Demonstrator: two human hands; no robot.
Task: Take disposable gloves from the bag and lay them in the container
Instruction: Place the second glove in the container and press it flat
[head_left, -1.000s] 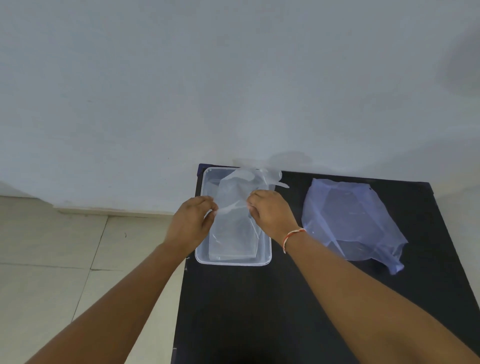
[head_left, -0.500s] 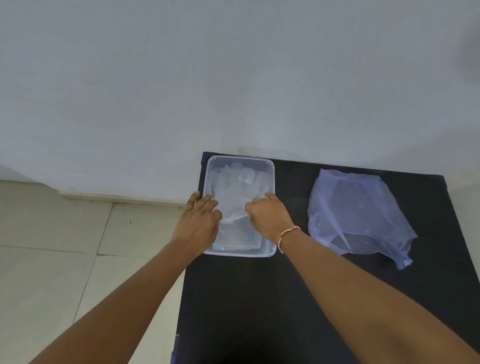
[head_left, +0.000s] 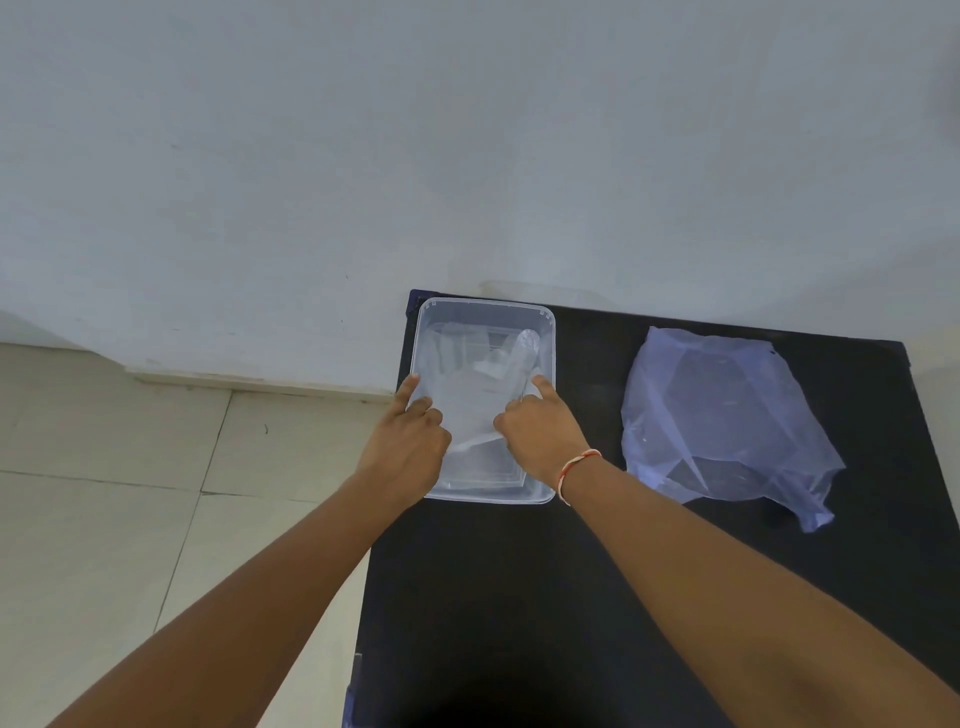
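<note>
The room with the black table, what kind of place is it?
Probably a plain indoor room, maybe at home, though that is hard to tell. You can see a bare white wall, a pale tiled floor, and a small black table pushed against the wall.

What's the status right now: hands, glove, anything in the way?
Left hand and right hand both pressing the clear glove flat inside the container, forefingers out. Bag lies apart to the right on the black table. Nothing in the way.

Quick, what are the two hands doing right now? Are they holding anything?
Left hand: open, forefinger out, pressing the clear glove flat in the container.
Right hand: open, forefinger out, pressing the same glove; holding nothing.
</note>
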